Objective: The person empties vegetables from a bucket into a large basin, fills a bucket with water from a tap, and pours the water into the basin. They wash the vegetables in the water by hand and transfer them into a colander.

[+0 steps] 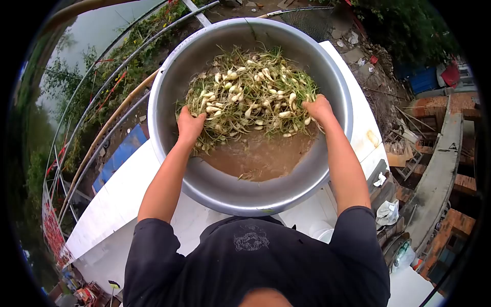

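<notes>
A large round metal basin (171,92) stands in front of my body. Murky brown water (261,158) shows in its near half. Heaped in the far half is a wide tangle of small wild onions (250,94), with pale bulbs and thin green stems. At the heap's left edge, my left hand (191,124) grips the onions, its fingers partly buried in the stems. My right hand (318,109) holds the opposite edge in the same way, fingertips hidden among the greens. Both forearms reach over the basin's near rim.
White panels (115,192) lie under and around the basin. Curved poles (102,125) and plants stand at the left. On the right are a white plastic bag (387,212), a concrete ledge (434,169) and brickwork. A white bucket (321,231) sits close to my right side.
</notes>
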Demonstrator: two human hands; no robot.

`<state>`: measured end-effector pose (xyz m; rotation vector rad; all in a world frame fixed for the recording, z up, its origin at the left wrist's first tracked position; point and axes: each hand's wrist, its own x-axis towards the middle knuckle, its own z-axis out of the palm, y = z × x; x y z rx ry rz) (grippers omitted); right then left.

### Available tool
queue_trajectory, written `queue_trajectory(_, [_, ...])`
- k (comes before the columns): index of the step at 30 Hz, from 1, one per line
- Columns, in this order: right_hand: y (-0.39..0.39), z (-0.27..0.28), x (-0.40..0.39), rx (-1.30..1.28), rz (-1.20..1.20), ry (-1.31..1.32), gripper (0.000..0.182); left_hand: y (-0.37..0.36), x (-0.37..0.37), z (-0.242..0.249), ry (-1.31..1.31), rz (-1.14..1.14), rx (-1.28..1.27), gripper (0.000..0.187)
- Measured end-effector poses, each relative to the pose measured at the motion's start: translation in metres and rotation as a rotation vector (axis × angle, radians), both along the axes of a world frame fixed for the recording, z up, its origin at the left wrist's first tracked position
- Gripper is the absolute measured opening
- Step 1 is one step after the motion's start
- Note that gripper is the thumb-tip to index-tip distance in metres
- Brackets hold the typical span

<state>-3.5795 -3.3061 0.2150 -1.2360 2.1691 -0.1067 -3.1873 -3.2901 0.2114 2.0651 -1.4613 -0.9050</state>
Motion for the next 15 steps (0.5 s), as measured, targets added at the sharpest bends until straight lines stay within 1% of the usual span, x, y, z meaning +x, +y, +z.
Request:
queue_trajectory(1, [0.006,0.028,0.004,0.023,-0.037,0.151,0.077,0.004,0.006,0.010,-0.013,0.009,0.008,0.063])
queue_trajectory(2, [0.005,0.013,-0.010,-0.086,0.010,0.119,0.089,0.005,0.011,0.001,-0.163,0.077,-0.077,0.062])
queue_trajectory(3, [0.003,0.007,-0.007,-0.129,0.028,0.115,0.092,0.003,0.015,-0.015,-0.313,0.145,-0.171,0.063])
queue_trajectory(4, [0.000,0.001,0.002,-0.171,0.049,0.110,0.095,-0.001,0.022,-0.034,-0.129,0.200,-0.199,0.076])
queue_trajectory(5, [-0.004,-0.008,0.007,-0.214,0.073,0.104,0.097,-0.007,0.015,-0.034,-0.123,0.188,-0.064,0.081])
queue_trajectory(6, [-0.014,-0.047,0.003,-0.200,0.100,-0.016,0.106,-0.007,0.002,-0.030,-0.118,0.177,0.077,0.087])
queue_trajectory(7, [-0.014,-0.048,0.024,-0.081,0.087,-0.041,0.112,-0.006,-0.008,-0.029,-0.114,0.167,0.222,0.093])
queue_trajectory(8, [-0.013,-0.053,0.042,-0.024,0.133,-0.038,0.118,-0.008,-0.014,-0.037,-0.111,0.158,0.310,0.105])
queue_trajectory(9, [-0.008,-0.046,0.060,0.004,0.173,-0.063,0.121,-0.007,-0.016,-0.047,0.131,0.157,0.329,0.106])
queue_trajectory(11, [0.006,-0.043,0.079,0.008,0.244,-0.204,0.119,0.005,-0.037,-0.047,0.565,0.325,0.434,0.111])
queue_trajectory(13, [0.023,-0.067,0.089,-0.109,0.058,-0.497,0.114,0.026,-0.053,-0.040,1.052,0.397,0.521,0.113])
queue_trajectory(14, [0.034,-0.054,0.096,-0.207,-0.105,-0.814,0.109,0.030,-0.060,-0.045,0.972,0.500,0.550,0.062])
queue_trajectory(15, [0.039,-0.059,0.095,-0.195,-0.169,-0.983,0.101,0.034,-0.061,-0.049,1.066,0.497,0.538,0.057])
